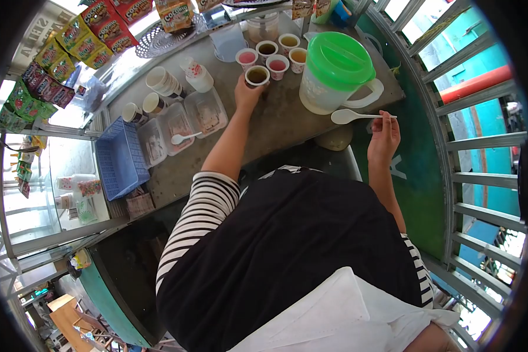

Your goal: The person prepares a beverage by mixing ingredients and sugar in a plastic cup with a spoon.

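Note:
My left hand (247, 94) is wrapped round a paper cup (257, 76) of dark drink at the front of a cluster of cups on the counter. Just behind it stand cups with pink drink (277, 66), dark drink (267, 49) and yellow drink (298, 57). Out to the right, my right hand (383, 138) pinches the handle of a white spoon (352, 116), its bowl pointing left. Between the hands and farther back is a clear pitcher (322, 88) with a green lid, closed on top and with its handle toward the right.
Left on the counter (188, 158) are clear plastic containers (173, 126), one with a white spoon (185, 138), stacked paper cups (164, 82) and a blue basket (123, 158). Snack sachets (88, 41) hang above. Metal bars (487, 141) line the right side.

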Demonstrator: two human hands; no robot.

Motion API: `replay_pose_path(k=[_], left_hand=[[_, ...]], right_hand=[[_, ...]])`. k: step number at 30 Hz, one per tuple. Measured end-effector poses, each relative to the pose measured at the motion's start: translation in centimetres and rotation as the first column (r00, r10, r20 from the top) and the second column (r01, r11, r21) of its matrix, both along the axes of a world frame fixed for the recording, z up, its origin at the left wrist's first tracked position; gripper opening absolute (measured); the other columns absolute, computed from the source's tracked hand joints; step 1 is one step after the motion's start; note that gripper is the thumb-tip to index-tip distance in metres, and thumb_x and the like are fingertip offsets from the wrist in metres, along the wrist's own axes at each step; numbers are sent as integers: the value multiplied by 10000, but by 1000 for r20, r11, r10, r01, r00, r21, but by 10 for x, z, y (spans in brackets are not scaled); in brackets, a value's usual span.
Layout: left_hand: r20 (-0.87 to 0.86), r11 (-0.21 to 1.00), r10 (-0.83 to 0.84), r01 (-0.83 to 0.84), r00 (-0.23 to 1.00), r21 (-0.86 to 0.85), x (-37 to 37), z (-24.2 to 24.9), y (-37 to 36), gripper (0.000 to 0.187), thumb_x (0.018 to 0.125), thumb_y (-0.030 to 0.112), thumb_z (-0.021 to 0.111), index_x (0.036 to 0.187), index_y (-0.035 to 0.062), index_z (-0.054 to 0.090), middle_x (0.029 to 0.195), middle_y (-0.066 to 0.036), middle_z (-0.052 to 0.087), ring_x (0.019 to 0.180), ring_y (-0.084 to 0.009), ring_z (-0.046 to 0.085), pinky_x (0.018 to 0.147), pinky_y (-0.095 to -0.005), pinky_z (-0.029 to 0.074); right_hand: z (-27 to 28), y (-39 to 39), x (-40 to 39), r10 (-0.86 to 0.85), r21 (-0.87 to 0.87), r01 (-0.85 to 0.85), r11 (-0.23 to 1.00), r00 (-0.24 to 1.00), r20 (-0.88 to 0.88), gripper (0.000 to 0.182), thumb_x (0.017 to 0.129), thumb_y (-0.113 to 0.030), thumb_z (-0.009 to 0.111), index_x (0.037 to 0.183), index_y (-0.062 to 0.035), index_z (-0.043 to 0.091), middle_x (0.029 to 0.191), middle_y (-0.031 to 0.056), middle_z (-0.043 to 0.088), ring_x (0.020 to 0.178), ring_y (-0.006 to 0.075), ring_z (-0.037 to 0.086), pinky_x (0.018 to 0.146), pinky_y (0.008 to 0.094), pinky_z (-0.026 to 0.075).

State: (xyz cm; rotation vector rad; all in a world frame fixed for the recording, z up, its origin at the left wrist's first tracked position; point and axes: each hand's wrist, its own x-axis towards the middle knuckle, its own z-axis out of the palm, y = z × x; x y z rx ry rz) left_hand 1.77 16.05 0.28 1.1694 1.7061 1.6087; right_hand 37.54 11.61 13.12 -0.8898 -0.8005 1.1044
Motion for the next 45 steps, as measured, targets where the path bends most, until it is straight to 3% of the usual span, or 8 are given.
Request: replay_pose_path(k=[12,15,17,22,26,32,39,45], left_hand=[[-106,985,170,-170,980,16,0,-20,25,695,656,232,885,1236,23,564,1150,-118,678,1059,-230,657,905,-353,503],[82,987,62,-73,995,145,-8,-41,27,759,689,197,871,1323,25,493,1222,-105,637,1058,-208,644,901,-340,507],[35,997,74,-73,997,-10,-10,-45,13,781,693,211,856,1349,22,476,1247,-146,613,1100,-277,621,922,-374,499],[50,974,220,-222,974,35,4,-2,-56,554,816,113,761,1309,31,521,1216,-122,623,1048,-209,629,850,-309,526],[350,977,105,-163,931,139,-31,27,-119,356,902,96,681,1235,43,566,1130,-57,625,922,-115,608,799,-253,511],[264,901,295,-359,918,244,-138,46,-232,306,940,101,651,1224,24,566,1078,-50,623,879,-90,596,761,-233,495],[217,752,578,-617,787,233,-248,65,-350,282,948,96,637,1211,16,571,1100,-66,613,879,-89,589,735,-235,491],[81,861,492,-498,867,101,-302,69,-362,298,913,112,672,1195,42,607,1094,-51,641,851,-102,612,711,-241,495]], right_hand=[[-14,-9,2,35,-90,-34,995,999,5,163,975,-164,625,958,-3,648,755,38,604,667,100,498,622,242,388],[-12,-11,-11,78,-100,-80,992,997,-19,165,975,-171,626,959,-7,642,765,43,618,659,97,502,625,239,391],[-15,-11,-21,123,-103,-126,987,992,-35,171,978,-176,624,966,-6,641,763,38,617,666,95,510,625,235,394],[-17,-20,-69,263,-93,-259,961,964,39,179,985,-182,616,964,-5,632,769,48,636,652,91,532,589,232,412],[-20,-28,-124,375,-108,-366,924,924,80,149,977,-161,627,934,-18,618,771,51,647,643,87,532,596,229,421],[-20,-60,-220,567,-137,-556,820,822,60,105,964,-119,632,901,-53,581,781,63,659,640,85,536,607,234,437],[-38,-100,-304,714,-274,-756,595,653,-252,70,947,-99,644,952,-90,575,900,74,681,698,115,577,643,255,466],[-41,-139,-349,716,-499,-794,346,567,-406,142,945,-113,648,1077,-141,605,1053,9,706,864,115,654,707,278,480]])
